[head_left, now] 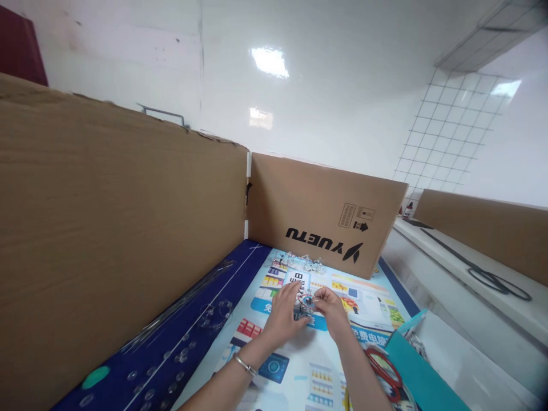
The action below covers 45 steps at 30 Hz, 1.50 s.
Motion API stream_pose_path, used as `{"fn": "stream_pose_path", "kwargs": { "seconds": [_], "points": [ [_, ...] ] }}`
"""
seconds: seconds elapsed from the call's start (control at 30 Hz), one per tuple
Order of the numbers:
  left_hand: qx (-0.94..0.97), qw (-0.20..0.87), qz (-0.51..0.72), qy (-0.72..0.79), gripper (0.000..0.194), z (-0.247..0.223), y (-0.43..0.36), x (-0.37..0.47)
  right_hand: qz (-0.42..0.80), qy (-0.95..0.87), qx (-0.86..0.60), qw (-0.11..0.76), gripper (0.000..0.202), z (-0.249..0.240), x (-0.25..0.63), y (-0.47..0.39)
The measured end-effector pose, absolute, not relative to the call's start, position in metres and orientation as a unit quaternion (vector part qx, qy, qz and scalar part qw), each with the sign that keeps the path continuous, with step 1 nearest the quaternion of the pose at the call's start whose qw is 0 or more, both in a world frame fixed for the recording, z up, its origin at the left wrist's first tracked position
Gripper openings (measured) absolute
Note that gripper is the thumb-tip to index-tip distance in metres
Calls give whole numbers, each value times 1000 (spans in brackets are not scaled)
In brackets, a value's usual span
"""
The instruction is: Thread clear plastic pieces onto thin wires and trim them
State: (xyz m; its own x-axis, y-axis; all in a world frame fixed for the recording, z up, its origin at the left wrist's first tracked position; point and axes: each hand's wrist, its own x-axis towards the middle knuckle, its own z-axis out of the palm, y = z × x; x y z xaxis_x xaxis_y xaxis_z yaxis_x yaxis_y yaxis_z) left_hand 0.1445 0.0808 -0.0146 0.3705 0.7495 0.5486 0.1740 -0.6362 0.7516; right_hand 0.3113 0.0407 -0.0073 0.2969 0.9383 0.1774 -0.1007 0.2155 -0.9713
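Over the printed table sheet (295, 371), both hands meet at a small clear piece with thin wire or metal parts (306, 303); its exact kind is too small to make out. My left hand (282, 314), a silver bangle on its wrist, curls its fingers and thumb about the piece's left side. At its right edge, my right hand (333, 311) pinches thumb and forefinger together on it. Fingers hide part of the piece. Beyond the hands, several similar clear wire pieces (306, 262) lie near the back cardboard panel.
Cardboard panels stand at the left (128, 228) and back (317, 211). Along the blue strip (205, 342) lie thin metal rods (180, 308), clear round bits (182, 357) and a green disc (96, 377). Red-handled tool (385, 371) and teal box (422, 365) sit at right.
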Motion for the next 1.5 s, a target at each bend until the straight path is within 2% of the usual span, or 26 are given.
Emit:
{"fn": "stream_pose_path", "kwargs": {
  "seconds": [0.1,0.27,0.47,0.9,1.5],
  "points": [
    [825,176,418,337,80,-14,78,144,410,-460,-475,629,15,-3,307,38],
    [823,149,419,355,71,-8,74,141,430,-491,-464,600,14,6,298,33],
    [820,72,434,365,74,-3,68,139,435,-501,-458,591,14,14,291,31],
    [821,109,422,370,23,-6,76,139,438,-498,-478,575,24,10,290,32],
    [817,133,424,367,26,-21,85,140,425,-521,-523,524,24,1,299,36]
  ]
}}
